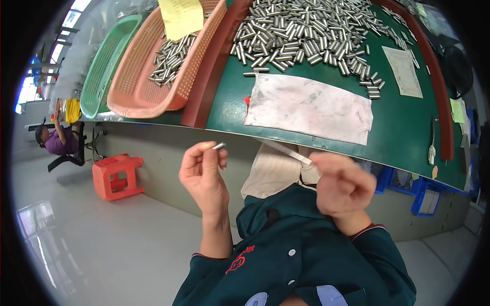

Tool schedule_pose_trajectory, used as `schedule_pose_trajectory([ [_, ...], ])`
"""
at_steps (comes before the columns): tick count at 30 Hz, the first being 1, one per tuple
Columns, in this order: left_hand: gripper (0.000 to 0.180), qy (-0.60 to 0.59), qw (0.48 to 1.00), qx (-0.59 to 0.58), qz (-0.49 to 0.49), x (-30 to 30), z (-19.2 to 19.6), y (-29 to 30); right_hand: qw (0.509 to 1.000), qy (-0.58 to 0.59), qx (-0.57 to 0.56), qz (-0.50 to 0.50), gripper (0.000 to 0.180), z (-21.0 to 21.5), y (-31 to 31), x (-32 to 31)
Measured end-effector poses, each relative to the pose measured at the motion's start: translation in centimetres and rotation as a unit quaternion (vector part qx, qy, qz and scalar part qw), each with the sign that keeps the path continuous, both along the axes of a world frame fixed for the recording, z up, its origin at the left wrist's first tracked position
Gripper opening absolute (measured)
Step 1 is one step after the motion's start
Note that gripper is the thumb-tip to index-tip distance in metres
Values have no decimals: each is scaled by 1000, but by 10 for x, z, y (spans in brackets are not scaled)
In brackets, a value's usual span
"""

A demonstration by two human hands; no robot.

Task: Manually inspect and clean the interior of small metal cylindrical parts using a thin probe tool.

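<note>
Pinching a small metal tube (219, 146), the left hand (204, 173) hovers below the green bench (403, 127). The right hand (343, 184), curled, grips a thin white strip (291, 152). Grey floor (117, 239) lies beneath.

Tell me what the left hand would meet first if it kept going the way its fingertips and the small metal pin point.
Probably the edge of the green table. The left hand holds a metal pin aimed up and right toward it, with only open air between; depth is hard to judge here.
</note>
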State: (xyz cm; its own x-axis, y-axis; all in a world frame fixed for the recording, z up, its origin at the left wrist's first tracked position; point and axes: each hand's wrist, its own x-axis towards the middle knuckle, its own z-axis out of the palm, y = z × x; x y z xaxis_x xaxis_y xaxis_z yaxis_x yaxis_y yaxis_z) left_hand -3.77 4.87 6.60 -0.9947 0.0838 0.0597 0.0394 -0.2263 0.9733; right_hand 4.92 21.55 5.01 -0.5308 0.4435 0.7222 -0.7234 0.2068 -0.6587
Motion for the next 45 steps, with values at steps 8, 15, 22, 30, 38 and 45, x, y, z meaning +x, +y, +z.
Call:
schedule_pose_trajectory([
  [8,16,520,774,-359,-40,-32,36,53,974,4,-146,-172,13,0,39,-29],
  [15,13,511,774,-366,-70,-29,39,58,969,-21,-203,-136,13,0,41,-26],
  [22,7,483,797,-361,-23,-31,29,49,974,-38,-189,-121,12,-1,41,-23],
  [30,30,-179,951,200,-154,-5,16,6,973,-34,-201,-112,14,-3,37,-21],
  [38,32,-387,839,359,-130,12,-37,-22,977,-66,-185,-84,22,-2,39,-20],
  [45,37,-392,835,327,-207,9,-67,-27,976,-85,-173,-106,21,-2,37,-23],
])
